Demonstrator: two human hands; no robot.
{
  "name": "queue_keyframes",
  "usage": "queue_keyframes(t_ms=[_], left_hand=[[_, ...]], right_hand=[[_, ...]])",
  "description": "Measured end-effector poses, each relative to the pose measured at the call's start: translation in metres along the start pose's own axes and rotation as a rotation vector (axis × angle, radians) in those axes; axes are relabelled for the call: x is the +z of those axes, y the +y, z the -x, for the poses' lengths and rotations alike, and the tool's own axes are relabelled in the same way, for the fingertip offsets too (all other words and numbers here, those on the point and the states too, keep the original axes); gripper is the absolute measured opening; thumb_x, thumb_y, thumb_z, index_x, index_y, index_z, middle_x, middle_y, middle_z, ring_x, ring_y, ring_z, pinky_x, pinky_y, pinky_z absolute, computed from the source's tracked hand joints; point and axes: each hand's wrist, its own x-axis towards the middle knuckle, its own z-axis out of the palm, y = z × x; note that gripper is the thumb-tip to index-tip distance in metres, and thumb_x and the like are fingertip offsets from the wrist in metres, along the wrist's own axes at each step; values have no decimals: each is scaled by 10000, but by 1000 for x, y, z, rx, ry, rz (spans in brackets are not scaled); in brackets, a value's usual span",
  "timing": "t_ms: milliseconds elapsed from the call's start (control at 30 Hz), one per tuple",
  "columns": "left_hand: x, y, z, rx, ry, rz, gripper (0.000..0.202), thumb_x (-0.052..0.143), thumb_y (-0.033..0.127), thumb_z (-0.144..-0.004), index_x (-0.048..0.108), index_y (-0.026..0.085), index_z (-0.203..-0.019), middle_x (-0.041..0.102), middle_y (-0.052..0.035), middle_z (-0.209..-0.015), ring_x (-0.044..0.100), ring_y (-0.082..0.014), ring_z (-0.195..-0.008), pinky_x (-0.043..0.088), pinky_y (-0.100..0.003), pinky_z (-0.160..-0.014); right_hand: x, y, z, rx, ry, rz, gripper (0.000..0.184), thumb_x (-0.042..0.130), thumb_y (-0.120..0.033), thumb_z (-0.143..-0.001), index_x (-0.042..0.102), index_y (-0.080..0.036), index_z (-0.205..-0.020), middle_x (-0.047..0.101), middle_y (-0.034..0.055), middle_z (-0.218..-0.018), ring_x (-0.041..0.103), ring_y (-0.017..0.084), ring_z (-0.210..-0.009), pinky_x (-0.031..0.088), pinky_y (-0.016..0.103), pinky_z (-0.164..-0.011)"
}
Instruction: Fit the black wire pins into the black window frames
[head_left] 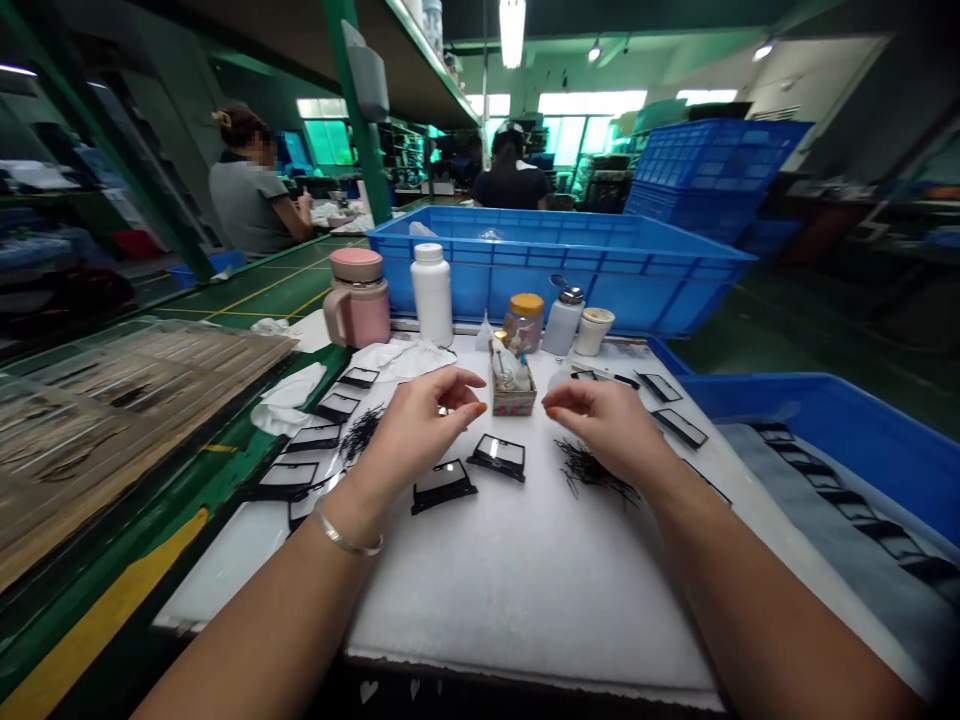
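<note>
My left hand hovers over the white work surface, thumb and forefinger apart, with nothing visible between them. Just below it are two small black frames with pale panes: one frame by the wrist and another frame to its right. My right hand is held with thumb and fingertips close together; anything in them is too small to make out. Under it lies a pile of thin black strips. A second pile of black strips is partly hidden behind my left hand.
A small box of bottles stands between the hands. Behind it are a pink mug, a white bottle, a yellow-lidded jar and a large blue crate. More frames lie on both sides. Two people sit further back.
</note>
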Motion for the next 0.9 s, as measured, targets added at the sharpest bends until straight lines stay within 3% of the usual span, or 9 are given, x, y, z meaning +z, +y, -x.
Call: queue_keyframes(t_ms=[100,200,367,500,600,733,800,900], left_hand=[[0,0,2,-13,-10,-30,257,635,358,-836,654,226,-1056,638,4,-839,626,-142,-748,513,-253,-673],[0,-1,3,3,-46,-44,278,635,391,-835,654,235,-1065,642,5,-845,632,-146,-736,509,-259,-672],[3,2,4,33,-55,-86,264,629,391,-835,669,222,-1034,640,0,-795,622,-148,-719,487,-244,-632],[4,3,4,53,-69,-74,265,632,375,-833,670,203,-1032,644,-7,-781,619,-144,-695,485,-238,-623],[5,3,4,80,-83,-43,256,632,356,-837,673,196,-1033,648,-10,-785,617,-139,-687,491,-232,-625],[15,4,9,150,-91,-64,208,619,319,-861,678,200,-1021,656,-11,-803,607,-136,-716,493,-227,-640],[28,6,13,242,-147,-153,165,608,265,-874,677,200,-1009,666,-18,-850,609,-143,-749,494,-246,-681],[54,9,22,449,-287,-370,138,576,160,-883,673,190,-977,654,-38,-927,595,-174,-839,482,-287,-744]], right_hand=[[-35,10,-2,106,104,219,128,640,-128,-812,719,-223,-846,692,-4,-875,620,212,-863,406,297,-709],[-54,26,-3,237,72,388,142,724,-134,-740,729,-227,-848,691,5,-904,614,238,-865,391,296,-638],[-52,51,-12,414,-23,521,311,798,-192,-653,729,-202,-956,690,52,-951,623,256,-883,407,277,-582],[-49,58,-16,469,-37,525,388,804,-193,-626,720,-179,-1005,691,70,-902,642,261,-829,434,275,-576],[-51,57,-16,434,-3,486,402,801,-176,-605,722,-155,-998,687,100,-941,638,294,-862,464,306,-649],[-53,47,-12,287,84,324,429,766,-253,-703,686,-157,-1114,646,111,-1118,591,300,-1019,463,349,-824],[-51,37,-9,202,97,205,443,738,-302,-758,657,-180,-1176,638,86,-1138,588,264,-1036,470,325,-843],[-46,23,-4,79,61,-163,459,739,-325,-768,645,-179,-1193,638,82,-1087,607,234,-961,495,297,-761]])
